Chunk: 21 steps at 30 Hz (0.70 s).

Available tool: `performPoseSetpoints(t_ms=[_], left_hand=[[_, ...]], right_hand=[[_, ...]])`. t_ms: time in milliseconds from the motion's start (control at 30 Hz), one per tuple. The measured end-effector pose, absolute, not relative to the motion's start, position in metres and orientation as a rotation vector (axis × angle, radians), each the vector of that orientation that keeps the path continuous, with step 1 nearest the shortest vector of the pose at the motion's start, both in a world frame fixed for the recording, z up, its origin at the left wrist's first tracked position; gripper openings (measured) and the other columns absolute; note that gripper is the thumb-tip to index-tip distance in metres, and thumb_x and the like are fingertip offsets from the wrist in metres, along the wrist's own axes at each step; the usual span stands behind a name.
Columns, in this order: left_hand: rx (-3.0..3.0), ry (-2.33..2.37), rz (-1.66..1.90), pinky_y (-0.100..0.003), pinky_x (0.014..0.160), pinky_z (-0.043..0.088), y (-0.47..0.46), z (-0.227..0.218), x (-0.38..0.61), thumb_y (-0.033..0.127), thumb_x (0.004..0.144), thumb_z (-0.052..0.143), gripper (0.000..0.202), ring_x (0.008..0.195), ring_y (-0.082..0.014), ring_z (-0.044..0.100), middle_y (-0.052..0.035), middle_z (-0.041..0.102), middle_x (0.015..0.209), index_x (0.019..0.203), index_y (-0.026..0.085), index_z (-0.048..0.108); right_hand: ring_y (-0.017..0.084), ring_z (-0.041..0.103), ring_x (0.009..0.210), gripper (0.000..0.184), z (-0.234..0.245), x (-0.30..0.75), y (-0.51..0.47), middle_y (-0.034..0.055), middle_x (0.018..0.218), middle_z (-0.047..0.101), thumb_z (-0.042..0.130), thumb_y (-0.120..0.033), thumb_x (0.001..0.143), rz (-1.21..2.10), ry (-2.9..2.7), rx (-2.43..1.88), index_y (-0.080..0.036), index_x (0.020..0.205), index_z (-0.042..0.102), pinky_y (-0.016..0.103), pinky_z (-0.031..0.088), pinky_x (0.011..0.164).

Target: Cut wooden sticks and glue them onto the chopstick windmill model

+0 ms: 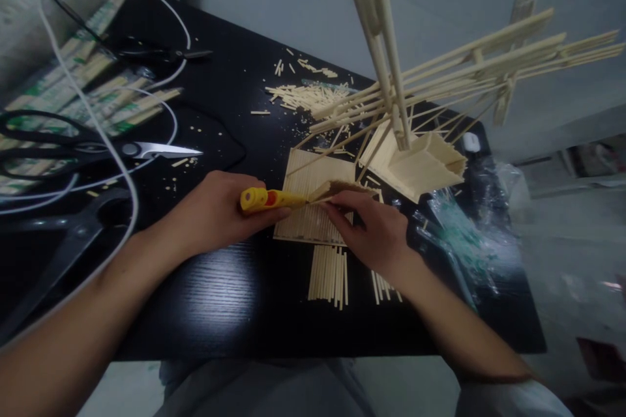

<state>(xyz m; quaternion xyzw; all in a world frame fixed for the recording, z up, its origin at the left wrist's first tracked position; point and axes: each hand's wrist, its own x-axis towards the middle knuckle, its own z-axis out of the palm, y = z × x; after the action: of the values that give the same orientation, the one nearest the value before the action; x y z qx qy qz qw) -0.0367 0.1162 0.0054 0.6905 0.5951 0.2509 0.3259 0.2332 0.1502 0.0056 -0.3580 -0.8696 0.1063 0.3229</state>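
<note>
My left hand (235, 207) is closed around a yellow handheld tool (259, 199) with a red spot and a narrow tip. Its exact kind is unclear. The tip points right and meets the edge of a small panel of bamboo sticks (327, 189), tilted up from the surface. Thumb and fingers of my right hand (374, 225) pinch that panel; part of it is hidden behind them. Beneath both hands lies a larger flat mat of joined sticks (300, 221). Loose bamboo sticks (328, 273) lie side by side at its near edge.
A stick-built structure (420, 163) with long projecting arms rises at the right, reaching toward the camera. Scissors (147, 150), pliers (81, 234), a white cable (98, 124) and wrapped stick bundles (92, 71) occupy the left. Cut pieces (308, 98) and plastic wrapping (464, 234) lie on the black table (220, 313).
</note>
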Motion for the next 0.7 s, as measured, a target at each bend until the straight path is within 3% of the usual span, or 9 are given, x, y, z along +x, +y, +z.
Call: performPoseSetpoints(t_ms=[133, 300, 700], left_hand=[[1.83, 1.562, 0.659, -0.03, 0.057, 0.033, 0.116, 0.004, -0.037, 0.059, 0.088, 0.07, 0.048, 0.055, -0.0129, 0.051, 0.0017, 0.056, 0.059, 0.062, 0.021, 0.056], [1.838, 1.564, 0.694, -0.029, 0.053, 0.032, 0.116, 0.005, -0.038, 0.059, 0.087, 0.07, 0.049, 0.053, -0.0119, 0.048, 0.0022, 0.054, 0.057, 0.06, 0.021, 0.055], [1.806, 1.51, 0.777, -0.027, 0.045, 0.03, 0.116, 0.008, -0.037, 0.059, 0.086, 0.074, 0.05, 0.049, -0.0097, 0.044, 0.0033, 0.05, 0.053, 0.059, 0.021, 0.056]], right_hand=[[0.019, 0.082, 0.09, 0.006, 0.007, 0.235, 0.152, 0.0024, 0.1, 0.084, 0.067, -0.028, 0.106, 0.231, -2.315, -0.896, -0.027, 0.105, 0.073, 0.029, 0.067, 0.081], [0.016, 0.081, 0.099, 0.015, 0.016, 0.234, 0.156, 0.0025, 0.105, 0.082, 0.069, -0.014, 0.102, 0.155, -2.345, -0.755, -0.026, 0.112, 0.071, 0.027, 0.068, 0.087], [0.014, 0.08, 0.09, 0.015, 0.026, 0.234, 0.159, 0.004, 0.101, 0.08, 0.076, -0.008, 0.096, 0.113, -2.33, -0.695, -0.021, 0.103, 0.073, 0.021, 0.067, 0.08]])
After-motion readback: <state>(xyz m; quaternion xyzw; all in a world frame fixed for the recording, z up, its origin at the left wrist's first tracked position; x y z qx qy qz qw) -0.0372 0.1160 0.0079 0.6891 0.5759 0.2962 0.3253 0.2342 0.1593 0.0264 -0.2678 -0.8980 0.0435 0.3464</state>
